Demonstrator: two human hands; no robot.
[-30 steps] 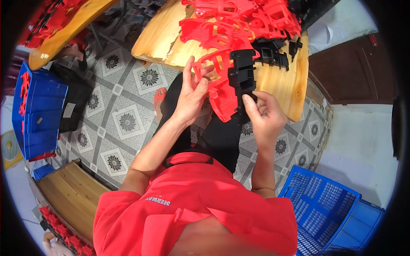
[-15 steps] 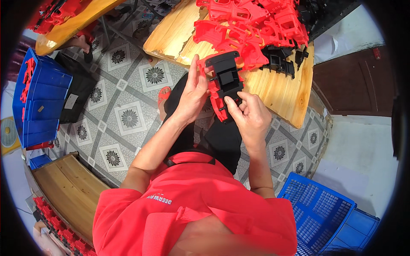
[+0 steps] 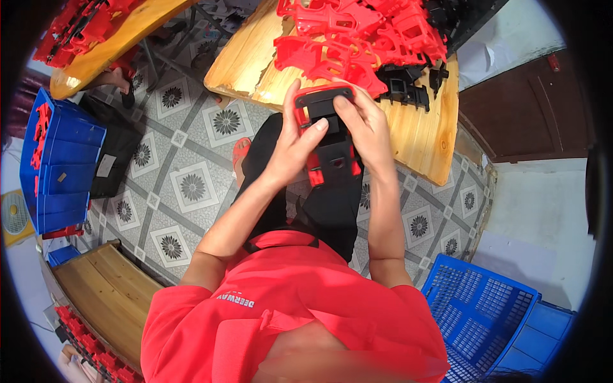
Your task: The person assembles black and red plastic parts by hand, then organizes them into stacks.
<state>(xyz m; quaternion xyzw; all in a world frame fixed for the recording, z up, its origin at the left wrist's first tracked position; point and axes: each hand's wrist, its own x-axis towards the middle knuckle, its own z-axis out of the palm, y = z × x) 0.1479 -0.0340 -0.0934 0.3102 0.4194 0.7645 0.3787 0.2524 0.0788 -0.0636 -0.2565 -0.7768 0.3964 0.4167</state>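
Note:
Between my two hands, above my lap, is a red plastic frame with a black plastic insert in it. My left hand grips its left side, the thumb lying on the black face. Along the upper right edge my right hand is closed, its thumb pressed on the top of the black part. The fingers of both hands are partly hidden behind the piece. Just beyond them, a heap of red plastic frames lies on the wooden table, with several black plastic parts at its right.
A blue bin holding red parts stands at the left beside a black container. At the lower right is a blue perforated crate. A wooden bench is at the lower left. Another person's foot shows under the far left table.
My right hand has moved up from the lower end of the piece to its top. My left thumb has come onto the black face, and the piece is now more upright.

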